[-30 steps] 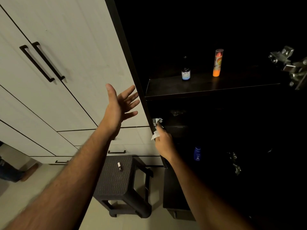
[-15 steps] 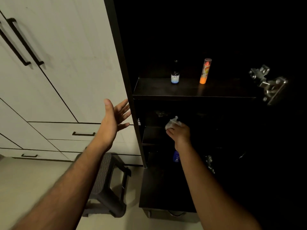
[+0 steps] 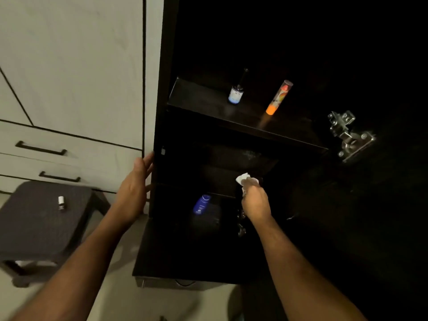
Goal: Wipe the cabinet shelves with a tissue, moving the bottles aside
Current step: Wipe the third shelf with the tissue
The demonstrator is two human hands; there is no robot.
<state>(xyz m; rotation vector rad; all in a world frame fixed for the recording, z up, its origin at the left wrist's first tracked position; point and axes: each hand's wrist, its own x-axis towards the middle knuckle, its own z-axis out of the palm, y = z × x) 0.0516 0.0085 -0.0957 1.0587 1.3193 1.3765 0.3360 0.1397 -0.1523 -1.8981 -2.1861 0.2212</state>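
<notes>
My right hand (image 3: 256, 201) grips a crumpled white tissue (image 3: 243, 179) inside the dark open cabinet, over the middle shelf (image 3: 215, 179). My left hand (image 3: 134, 188) has straight fingers resting against the cabinet's left side panel (image 3: 159, 126). On the upper shelf (image 3: 199, 100) stand a small dark bottle with a blue-and-white label (image 3: 236, 92) and an orange tube (image 3: 278, 97), tilted in this view. A blue bottle (image 3: 202, 204) stands on the lower shelf, left of my right hand.
White drawers and doors with black handles (image 3: 41, 148) fill the left. A dark stool (image 3: 41, 218) stands on the floor at lower left with a small vial (image 3: 61, 202) on it. A metal door hinge (image 3: 347, 135) sits at the right.
My left hand came down from mid-air and now rests on the cabinet's side panel. My right hand moved rightward, deeper over the middle shelf, still holding the tissue. The view shifted.
</notes>
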